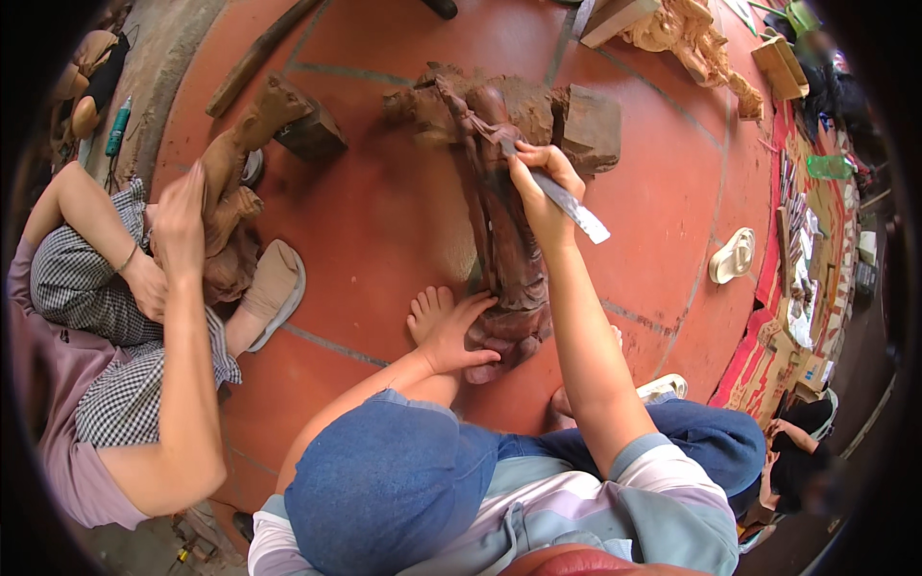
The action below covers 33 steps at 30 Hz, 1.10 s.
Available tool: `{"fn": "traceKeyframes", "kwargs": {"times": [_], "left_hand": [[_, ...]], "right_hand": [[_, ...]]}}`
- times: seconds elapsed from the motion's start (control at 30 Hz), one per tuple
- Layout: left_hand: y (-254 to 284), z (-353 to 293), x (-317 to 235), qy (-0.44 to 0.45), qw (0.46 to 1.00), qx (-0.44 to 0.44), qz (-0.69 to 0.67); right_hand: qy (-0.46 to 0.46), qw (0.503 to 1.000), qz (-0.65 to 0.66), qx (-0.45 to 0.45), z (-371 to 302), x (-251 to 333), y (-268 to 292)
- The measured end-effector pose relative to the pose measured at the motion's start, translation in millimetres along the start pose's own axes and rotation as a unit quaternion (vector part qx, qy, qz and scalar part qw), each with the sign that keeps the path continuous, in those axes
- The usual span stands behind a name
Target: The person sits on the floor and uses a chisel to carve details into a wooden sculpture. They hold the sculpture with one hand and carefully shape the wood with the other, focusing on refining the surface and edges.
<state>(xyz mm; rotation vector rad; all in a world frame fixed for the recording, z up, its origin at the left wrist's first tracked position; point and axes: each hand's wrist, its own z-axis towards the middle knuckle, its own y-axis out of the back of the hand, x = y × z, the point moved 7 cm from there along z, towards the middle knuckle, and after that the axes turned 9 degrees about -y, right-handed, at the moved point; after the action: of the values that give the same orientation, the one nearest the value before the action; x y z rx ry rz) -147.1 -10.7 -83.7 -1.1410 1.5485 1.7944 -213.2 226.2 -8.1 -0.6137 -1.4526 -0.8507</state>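
A dark reddish-brown wood carving point(509, 230), long and figure-like, lies on the floor in front of me. My left hand point(459, 336) is on its near, rounded end, thumb and fingers spread to either side and gripping it. In my right hand point(547, 187) is a flat grey strip point(567, 204) with a whitish outer end, pinched between thumb and fingers. The strip's other end meets the carving's far upper part. Whether it is a scraper or an abrasive strip I cannot tell. My bare foot point(429, 312) is beside the carving's near end.
Rough wooden blocks point(590, 125) lie at the carving's far end. On the left, a co-worker point(115, 355) sits by a lighter wood carving point(226, 178). A pale slipper point(733, 255) is to the right, near a mat point(768, 350) with several tools. Another carving point(687, 43) lies far right.
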Motion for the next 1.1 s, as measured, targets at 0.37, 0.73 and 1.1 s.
{"fn": "traceKeyframes", "kwargs": {"times": [0.37, 0.73, 1.1], "left_hand": [[-10, -6, 5, -0.005, 0.992, -0.051, -0.113], [4, 4, -8, 0.021, 0.999, 0.021, 0.045], [1, 3, -1, 0.008, 0.997, -0.021, 0.073]], "right_hand": [[0.046, 0.998, -0.029, -0.023, -14, 12, -1], [0.045, 0.999, -0.024, -0.017, -9, -5, 6], [0.041, 0.998, -0.040, -0.019, -9, 3, 9]]}}
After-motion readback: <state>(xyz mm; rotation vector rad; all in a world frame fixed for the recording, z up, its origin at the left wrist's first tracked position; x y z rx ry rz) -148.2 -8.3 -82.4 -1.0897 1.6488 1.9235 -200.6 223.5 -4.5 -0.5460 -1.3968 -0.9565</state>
